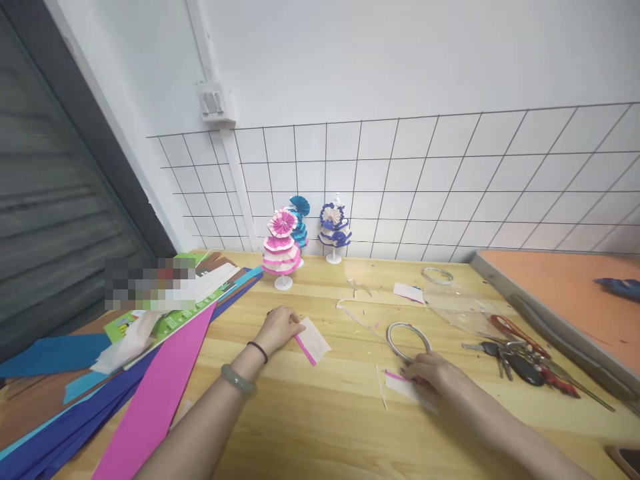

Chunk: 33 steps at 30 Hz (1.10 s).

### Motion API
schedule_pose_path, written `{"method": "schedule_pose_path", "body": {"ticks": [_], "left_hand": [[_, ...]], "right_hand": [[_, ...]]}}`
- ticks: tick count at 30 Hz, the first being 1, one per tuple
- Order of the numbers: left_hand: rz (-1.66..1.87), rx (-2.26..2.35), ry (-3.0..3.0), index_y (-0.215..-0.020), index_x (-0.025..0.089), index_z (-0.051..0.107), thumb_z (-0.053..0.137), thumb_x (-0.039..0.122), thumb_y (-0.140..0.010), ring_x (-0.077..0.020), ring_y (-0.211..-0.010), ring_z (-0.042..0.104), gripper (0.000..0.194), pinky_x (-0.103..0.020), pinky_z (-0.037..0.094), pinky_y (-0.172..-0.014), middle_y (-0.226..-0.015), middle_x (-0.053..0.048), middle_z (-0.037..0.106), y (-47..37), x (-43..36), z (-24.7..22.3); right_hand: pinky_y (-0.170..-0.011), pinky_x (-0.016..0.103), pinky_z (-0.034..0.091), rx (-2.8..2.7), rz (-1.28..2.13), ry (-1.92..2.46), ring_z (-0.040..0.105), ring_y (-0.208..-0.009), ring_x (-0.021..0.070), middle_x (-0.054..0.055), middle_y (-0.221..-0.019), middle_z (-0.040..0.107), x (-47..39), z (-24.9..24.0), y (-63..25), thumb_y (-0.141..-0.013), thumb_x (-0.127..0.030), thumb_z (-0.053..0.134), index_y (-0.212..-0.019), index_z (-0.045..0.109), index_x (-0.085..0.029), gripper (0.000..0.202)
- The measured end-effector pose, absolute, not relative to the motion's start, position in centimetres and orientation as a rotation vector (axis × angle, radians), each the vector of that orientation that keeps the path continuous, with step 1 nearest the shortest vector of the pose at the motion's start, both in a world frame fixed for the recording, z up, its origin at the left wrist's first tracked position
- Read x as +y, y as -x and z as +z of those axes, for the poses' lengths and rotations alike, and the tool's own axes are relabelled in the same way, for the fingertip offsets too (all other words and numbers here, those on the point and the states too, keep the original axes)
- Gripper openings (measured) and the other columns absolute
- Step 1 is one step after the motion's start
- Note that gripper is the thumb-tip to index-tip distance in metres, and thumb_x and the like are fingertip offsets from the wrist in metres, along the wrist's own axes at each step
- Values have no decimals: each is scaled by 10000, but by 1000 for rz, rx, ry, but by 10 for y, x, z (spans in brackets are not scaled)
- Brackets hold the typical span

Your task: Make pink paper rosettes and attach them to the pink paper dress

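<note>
My left hand [283, 327] pinches the upper left corner of a small white paper piece [315, 341] with a pink strip along one edge. To the right, my right hand [433, 373] has its fingers curled at the near rim of a thin, silvery ring-shaped roll [389, 337]. Under that hand lies a second white paper piece [400, 385] with a pink edge, partly covered and blurred. Whether the right fingers grip the roll, the paper or something small, I cannot tell. A thin pale strip [381, 387] lies between the hands.
Pleated paper trees, one pink and white [281, 257] and one purple and white [335, 233], stand at the back. Coloured paper strips [170, 373] cover the left. Keys [515, 360], another ring [437, 275] and a white paper piece [409, 292] lie right.
</note>
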<state>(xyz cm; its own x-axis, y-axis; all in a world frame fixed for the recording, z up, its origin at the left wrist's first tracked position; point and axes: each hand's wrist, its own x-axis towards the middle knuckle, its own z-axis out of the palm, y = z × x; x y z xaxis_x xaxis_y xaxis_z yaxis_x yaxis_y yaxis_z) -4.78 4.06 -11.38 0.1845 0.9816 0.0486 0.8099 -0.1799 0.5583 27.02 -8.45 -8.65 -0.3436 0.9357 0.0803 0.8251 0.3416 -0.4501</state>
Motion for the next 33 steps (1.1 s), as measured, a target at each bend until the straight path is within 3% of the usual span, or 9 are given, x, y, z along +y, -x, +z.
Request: {"method": "schedule_pose_path", "body": {"ticks": [4, 10, 15, 19, 23, 28, 33], "left_hand": [[589, 1627, -1996, -647, 163, 620, 618, 261, -629, -168, -711, 570, 100, -264, 398, -668, -721, -41, 635, 47, 41, -115], [743, 1401, -1798, -752, 148, 534, 570, 269, -684, -114, -620, 532, 144, -221, 401, -576, -674, 2, 575, 50, 37, -121], [860, 1099, -1489, -880, 152, 482, 647, 211, -620, -97, -615, 531, 313, -219, 405, -592, -679, 29, 529, 41, 23, -115], [871, 1031, -1407, -1040, 150, 457, 668, 193, -625, -97, -634, 537, 467, -227, 406, -621, -696, 32, 514, 32, 9, -109], [956, 942, -1325, -1143, 163, 420, 652, 194, -670, -106, -698, 548, 529, -242, 416, -674, -749, 14, 527, 30, 2, -112], [1059, 865, -1191, -1191, 156, 376, 665, 204, -670, -129, -764, 561, 597, -256, 427, -702, -816, -21, 557, 35, 0, -114], [1101, 912, -1147, -1196, 151, 373, 672, 227, -663, -139, -758, 569, 616, -261, 434, -693, -819, -29, 566, 35, 1, -115]], "right_hand": [[-721, 290, 419, -2260, 662, 1608, 563, -824, 190, 58, -847, 622, -85, -86, -275, -829, -246, 391, -767, 629, -214, 248], [-647, 273, 434, -1985, 1029, 1603, 584, -739, 185, 33, -800, 651, -79, -78, -267, -799, -387, 463, -798, 624, -212, 238], [-624, 264, 441, -1614, 1361, 1280, 589, -700, 157, 2, -746, 627, -64, -82, -237, -720, -416, 605, -1001, 594, -201, 354], [-648, 270, 450, -1452, 1499, 1151, 609, -709, 152, 21, -787, 658, -46, -84, -204, -672, -398, 676, -1046, 586, -171, 447], [-671, 277, 449, -1393, 1537, 1053, 620, -719, 155, 52, -859, 693, -27, -85, -173, -668, -430, 677, -971, 639, -162, 407], [-590, 250, 410, -1330, 1499, 1079, 572, -589, 125, 22, -678, 675, -12, -94, -156, -612, -472, 706, -776, 665, -139, 374], [-550, 221, 363, -1236, 1498, 1124, 515, -530, 98, -2, -606, 633, -11, -105, -160, -614, -486, 703, -724, 648, -139, 369]]}}
